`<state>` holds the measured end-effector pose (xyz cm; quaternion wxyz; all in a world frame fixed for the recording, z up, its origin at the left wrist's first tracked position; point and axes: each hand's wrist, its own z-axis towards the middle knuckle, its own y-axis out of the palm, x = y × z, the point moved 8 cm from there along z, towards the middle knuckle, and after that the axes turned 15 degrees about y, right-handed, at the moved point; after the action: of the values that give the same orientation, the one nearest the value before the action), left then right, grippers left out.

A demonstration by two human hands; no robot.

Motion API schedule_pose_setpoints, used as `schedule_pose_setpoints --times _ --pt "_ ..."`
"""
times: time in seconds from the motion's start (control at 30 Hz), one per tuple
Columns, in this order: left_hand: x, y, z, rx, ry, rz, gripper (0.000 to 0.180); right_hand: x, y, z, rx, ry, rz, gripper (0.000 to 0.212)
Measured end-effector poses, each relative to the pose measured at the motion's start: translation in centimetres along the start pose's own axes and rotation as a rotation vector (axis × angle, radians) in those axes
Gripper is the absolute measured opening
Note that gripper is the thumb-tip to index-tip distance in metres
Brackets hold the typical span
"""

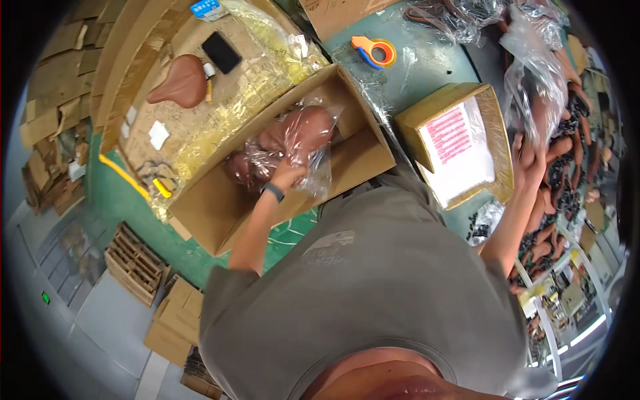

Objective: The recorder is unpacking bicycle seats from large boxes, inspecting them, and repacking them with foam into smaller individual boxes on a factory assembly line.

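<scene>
Across the green worktable (427,67), a packing station is seen from above, with straight edges bent by the lens. The largest thing on it is an open brown carton (220,213), lying slantwise near the table's front edge with its flaps spread. Behind it, a flattened sheet of cardboard (227,87) covered in yellowish film is laid out, and on that a bare brown bicycle saddle (181,81) and a small black pad (221,52) are set. To the right of the carton, a smaller open box (460,143) holding white printed sheets is placed, and beyond it a heap of bagged saddles (540,100) is piled at the table's far right. An orange and blue tape dispenser (375,51) lies well behind the boxes.

Inside the carton, a brown saddle wrapped in a clear plastic bag (297,137) is being set down. The left hand (288,175) is closed on the bag's crinkled plastic, fingers pinched together at its near edge. The right hand (527,160) is stretched to the heap, fingers partly spread against a bagged saddle; whether it is gripped cannot be told.

Progress is judged to be early: much of the carton's floor is bare, many saddles remain outside, and the carton's flaps are not yet closed.
</scene>
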<state>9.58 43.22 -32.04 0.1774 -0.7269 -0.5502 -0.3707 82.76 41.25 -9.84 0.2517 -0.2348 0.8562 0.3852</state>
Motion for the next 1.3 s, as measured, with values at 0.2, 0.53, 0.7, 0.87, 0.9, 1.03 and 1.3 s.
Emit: schedule_pose_setpoints --times 0.2,0.53,0.7,0.87,0.9,1.03,1.3 --pt "-22.3 -1.7 20.1 0.373 0.020 -0.168 0.066 15.4 12.1 -15.5 -0.077 -0.024 0.055 0.034" --pt "-25.7 5.0 29.6 -0.257 -0.583 -0.916 0.050 28.9 9.6 -28.8 0.266 0.344 -0.082 0.060" --pt "-16.5 3.1 23.6 -0.034 -0.159 -0.146 0.033 34.1 -1.1 -37.3 0.476 0.331 0.266 0.035" --pt "11.2 16.3 7.8 -0.062 0.652 0.158 0.037 36.0 -7.2 -40.8 0.591 0.195 0.274 0.033" --pt "15.8 21.9 4.0 -0.226 0.688 0.158 0.039 36.6 -8.2 -40.9 0.571 0.175 0.308 0.033" --pt "20.2 40.9 -1.5 -0.682 0.779 0.217 0.053 38.2 -15.3 -40.3 0.687 0.102 0.180 0.034" --pt "19.4 68.7 -7.3 -0.943 0.907 0.393 0.090 39.0 -29.9 -38.9 1.184 -0.032 -0.260 0.062"
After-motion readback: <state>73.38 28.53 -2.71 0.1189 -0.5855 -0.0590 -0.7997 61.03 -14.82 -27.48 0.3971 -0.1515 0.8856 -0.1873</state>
